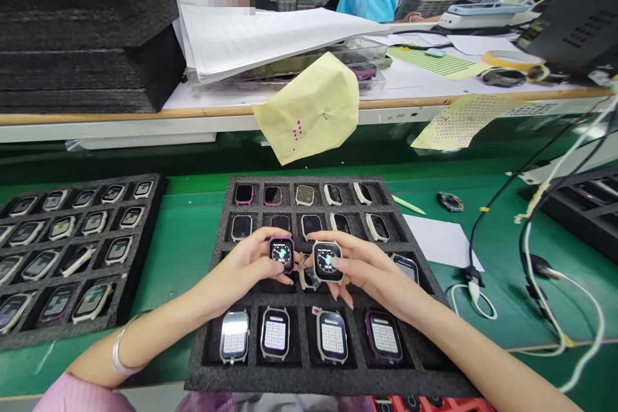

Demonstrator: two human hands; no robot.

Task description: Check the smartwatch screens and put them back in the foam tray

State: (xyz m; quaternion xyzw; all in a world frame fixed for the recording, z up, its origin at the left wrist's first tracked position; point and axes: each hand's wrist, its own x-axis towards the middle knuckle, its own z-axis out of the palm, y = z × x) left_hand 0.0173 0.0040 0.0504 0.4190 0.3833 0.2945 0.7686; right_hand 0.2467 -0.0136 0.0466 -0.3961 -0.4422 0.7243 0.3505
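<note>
My left hand grips a purple smartwatch between thumb and fingers, its lit screen showing a clock face. Beside it, my right hand pinches a pale-cased smartwatch with a similar lit face, the thumb on the screen edge. Both are held above a black foam tray whose compartments hold more watches. In its front row several watches, such as a silver one and a purple one, show white grid screens. Watches in the back rows have dark screens. My hands hide part of the third row.
A second foam tray of watches lies at left. Cables, white paper and a loose round item are at right. Above, a shelf carries stacked black foam and papers. People sit beyond.
</note>
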